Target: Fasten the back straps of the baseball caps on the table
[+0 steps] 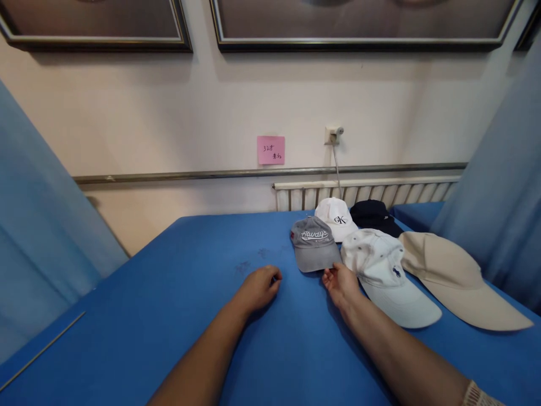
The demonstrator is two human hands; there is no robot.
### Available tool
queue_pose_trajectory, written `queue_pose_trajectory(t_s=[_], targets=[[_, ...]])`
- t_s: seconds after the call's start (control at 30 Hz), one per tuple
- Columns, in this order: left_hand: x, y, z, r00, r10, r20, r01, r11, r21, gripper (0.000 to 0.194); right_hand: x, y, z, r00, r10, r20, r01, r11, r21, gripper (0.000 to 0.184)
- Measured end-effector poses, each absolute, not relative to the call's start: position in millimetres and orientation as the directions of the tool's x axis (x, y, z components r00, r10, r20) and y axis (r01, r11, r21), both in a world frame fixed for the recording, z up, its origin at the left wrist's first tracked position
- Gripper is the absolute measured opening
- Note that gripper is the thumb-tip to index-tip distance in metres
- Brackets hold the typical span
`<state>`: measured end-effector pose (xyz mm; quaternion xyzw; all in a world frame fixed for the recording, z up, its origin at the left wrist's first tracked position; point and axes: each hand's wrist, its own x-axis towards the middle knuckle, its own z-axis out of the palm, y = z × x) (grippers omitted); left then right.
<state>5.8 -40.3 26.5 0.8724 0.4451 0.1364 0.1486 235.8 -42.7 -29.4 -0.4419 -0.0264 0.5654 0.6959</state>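
My right hand (341, 283) pinches the brim edge of a grey baseball cap (315, 248), its thumb on top and its other fingers below. White lettering reading "Always" runs across that cap's front, which faces me. My left hand (258, 288) rests on the blue-covered surface to the left of the cap, fingers curled in and nothing visible in them. Beside my right wrist lies a pale cap (380, 270) with a small dark blue emblem. Behind the grey cap sits a white cap (333, 217) with black letters.
A black cap (372, 214) lies at the back right, and a beige long-brimmed cap (456, 276) at the right. The blue bed-like surface (169, 327) meets a wall with a radiator (308, 197) and metal rail (203, 174). A thin stick (42, 351) lies left. Blue curtains (38, 214) hang both sides.
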Motion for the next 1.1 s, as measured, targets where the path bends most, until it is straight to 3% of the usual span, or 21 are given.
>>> queue_pose_trajectory(t_s=[0.17,0.37,0.6,0.67,0.83,1.1], targets=[[12,-36,11,0.599,0.795,0.09,0.713,-0.582,0.392,0.016,232,-44,-28,0.344,0.837,-0.427,-0.73,-0.048,-0.682,0.011],[14,-28,-1,0.512,0.852,0.11,0.73,-0.499,0.467,0.013,229,-67,-29,0.341,0.85,-0.401,-0.654,-0.092,-0.751,0.005],[21,-28,-12,0.433,0.888,0.155,0.747,-0.449,0.49,0.013,244,-78,-41,0.368,0.92,-0.132,-0.227,-0.049,-0.973,0.026],[24,-31,-14,0.425,0.89,0.165,0.745,-0.448,0.495,0.014,251,-75,-44,0.385,0.923,0.014,-0.005,0.017,-1.0,0.033],[26,-42,-17,0.468,0.867,0.172,0.712,-0.485,0.508,0.011,260,-76,-50,0.394,0.917,0.067,0.066,0.045,-0.997,0.039],[18,-56,-14,0.501,0.851,0.155,0.711,-0.507,0.487,0.015,255,-80,-54,0.331,0.928,0.173,0.261,0.086,-0.962,0.032]])
